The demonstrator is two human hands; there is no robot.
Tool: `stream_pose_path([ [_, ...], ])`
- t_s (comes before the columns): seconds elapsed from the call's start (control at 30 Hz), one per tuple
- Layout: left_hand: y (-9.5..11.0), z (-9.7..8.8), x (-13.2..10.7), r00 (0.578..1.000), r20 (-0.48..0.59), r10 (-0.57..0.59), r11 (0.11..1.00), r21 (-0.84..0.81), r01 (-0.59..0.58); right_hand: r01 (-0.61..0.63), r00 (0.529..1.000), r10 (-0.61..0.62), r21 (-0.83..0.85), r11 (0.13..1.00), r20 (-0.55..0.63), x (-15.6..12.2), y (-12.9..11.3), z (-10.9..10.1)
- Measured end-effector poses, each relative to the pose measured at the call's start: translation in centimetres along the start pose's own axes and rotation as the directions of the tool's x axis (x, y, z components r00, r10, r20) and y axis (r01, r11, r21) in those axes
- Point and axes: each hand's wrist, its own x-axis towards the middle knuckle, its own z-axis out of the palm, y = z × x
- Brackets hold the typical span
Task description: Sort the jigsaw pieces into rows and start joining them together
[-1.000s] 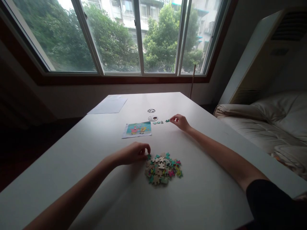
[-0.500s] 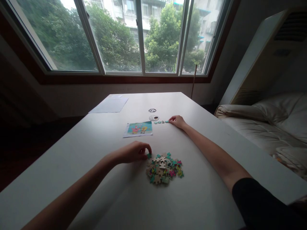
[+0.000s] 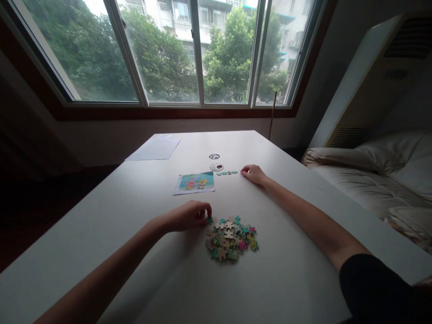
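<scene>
My left hand (image 3: 194, 215) is curled at the left edge of a loose heap of jigsaw puzzle pieces (image 3: 228, 235). Its thumb and fingers pinch a teal puzzle piece (image 3: 209, 220). The heap mixes bare brown backs with teal, pink and yellow faces. Farther off, my right hand (image 3: 254, 174) rests low over the table, fingers bent and slightly apart, no piece visible in them. Just left of its fingertips lies a short row of puzzle pieces (image 3: 227, 173), not touched by the hand.
A printed cartoon picture sheet (image 3: 195, 182) lies left of the row. Two round patterned discs (image 3: 216, 167) are beyond it on the white table (image 3: 276, 279). Papers (image 3: 153, 148) lie at the far left corner. A pale sofa (image 3: 378, 175) stands on the right.
My right hand has let go of the row's rightmost puzzle piece and drawn back a little to the right. My left hand has stayed nearly still with its piece.
</scene>
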Motion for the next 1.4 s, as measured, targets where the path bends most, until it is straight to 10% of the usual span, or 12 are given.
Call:
stream_pose_path([
  [0.47, 1.1, 0.0, -0.3, 0.994, -0.072, 0.077, 0.995, 0.069, -0.072, 0.34, 0.94, -0.339, 0.097, 0.935, -0.034, -10.7, -5.7, -0.9],
  [0.8, 0.4, 1.4, 1.0, 0.973, -0.228, 0.025, 0.992, -0.116, -0.053, 0.462, 0.884, -0.447, 0.12, 0.878, -0.133, -13.0, -8.6, -0.6],
  [0.97, 1.1, 2.7, 2.0, 0.938, -0.336, -0.083, 0.873, -0.479, -0.095, 0.527, 0.846, -0.512, 0.077, 0.847, -0.15, -13.7, -9.8, -0.2],
  [1.4, 2.0, 3.7, 2.3, 0.955, -0.272, -0.117, 0.681, -0.722, -0.122, 0.555, 0.818, -0.546, -0.003, 0.832, -0.181, -13.6, -9.7, -0.1],
])
